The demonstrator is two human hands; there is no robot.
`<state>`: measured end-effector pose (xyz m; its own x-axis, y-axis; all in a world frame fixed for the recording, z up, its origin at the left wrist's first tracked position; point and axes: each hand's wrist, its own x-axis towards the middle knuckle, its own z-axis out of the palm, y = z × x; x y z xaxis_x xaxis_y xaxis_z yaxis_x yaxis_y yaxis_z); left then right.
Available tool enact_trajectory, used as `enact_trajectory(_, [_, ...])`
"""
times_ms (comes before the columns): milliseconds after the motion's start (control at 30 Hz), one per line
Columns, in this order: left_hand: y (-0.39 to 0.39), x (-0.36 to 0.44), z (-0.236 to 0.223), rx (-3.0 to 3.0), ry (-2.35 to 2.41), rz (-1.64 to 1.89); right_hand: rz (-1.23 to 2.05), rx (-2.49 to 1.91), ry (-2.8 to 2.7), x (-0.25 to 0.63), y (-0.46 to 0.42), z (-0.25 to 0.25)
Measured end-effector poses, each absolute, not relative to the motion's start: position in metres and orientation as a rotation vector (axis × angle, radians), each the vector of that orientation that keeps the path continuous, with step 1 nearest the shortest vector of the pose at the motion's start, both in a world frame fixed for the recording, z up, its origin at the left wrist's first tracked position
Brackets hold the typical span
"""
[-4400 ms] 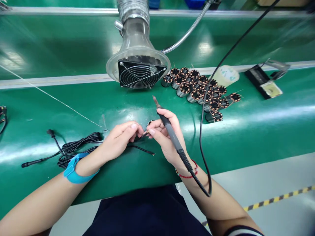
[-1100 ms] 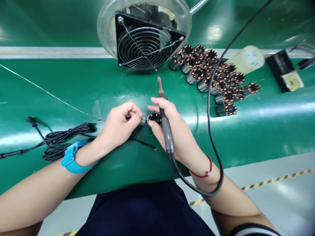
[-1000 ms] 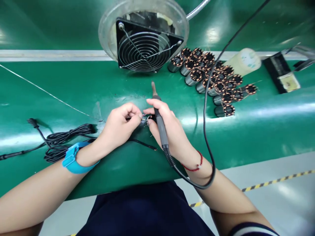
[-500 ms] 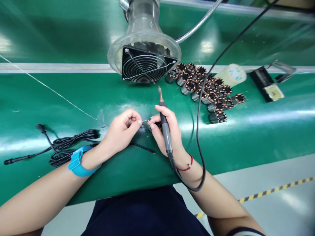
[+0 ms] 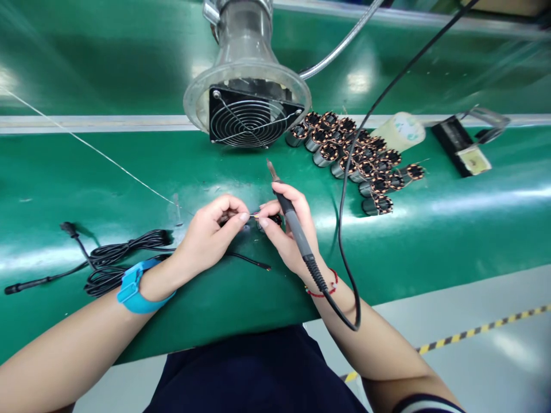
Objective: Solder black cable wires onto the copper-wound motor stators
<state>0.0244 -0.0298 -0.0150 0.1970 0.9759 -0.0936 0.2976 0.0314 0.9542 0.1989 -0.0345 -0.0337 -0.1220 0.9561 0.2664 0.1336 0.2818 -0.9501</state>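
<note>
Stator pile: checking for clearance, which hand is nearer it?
Right. The right hand is below and left of the stators, not touching them; the left hand is farther left.

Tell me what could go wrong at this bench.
The grey-handled soldering iron in the right hand has a bare metal tip near the left hand; if hot, a slip might burn fingers. Its black rubber cord arcs over the copper-wound stators, so a tug could snag and scatter them. Those lying on their sides might roll.
</note>
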Motion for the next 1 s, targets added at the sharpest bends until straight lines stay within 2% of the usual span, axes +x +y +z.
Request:
enact_trajectory(200, [-0.031, 0.024, -0.015, 1.513, 1.283, 0.849, 0.959, -1.054, -1.525, 0.198, -0.034, -0.032])
enact_trajectory(433, [-0.028, 0.023, -0.006, 1.831, 1.312, 0.734, 0.939, -1.051, -1.566, 0.199, -0.035, -0.032])
enact_trajectory(800, [-0.024, 0.021, -0.005, 1.938, 1.374, 0.670, 0.788, -1.140, -1.888, 0.209, -0.034, -0.036])
enact_trajectory(1000, [-0.025, 0.022, -0.010, 1.870, 1.394, 0.706, 0.803, -1.199, -1.760, 0.200, -0.032, -0.040])
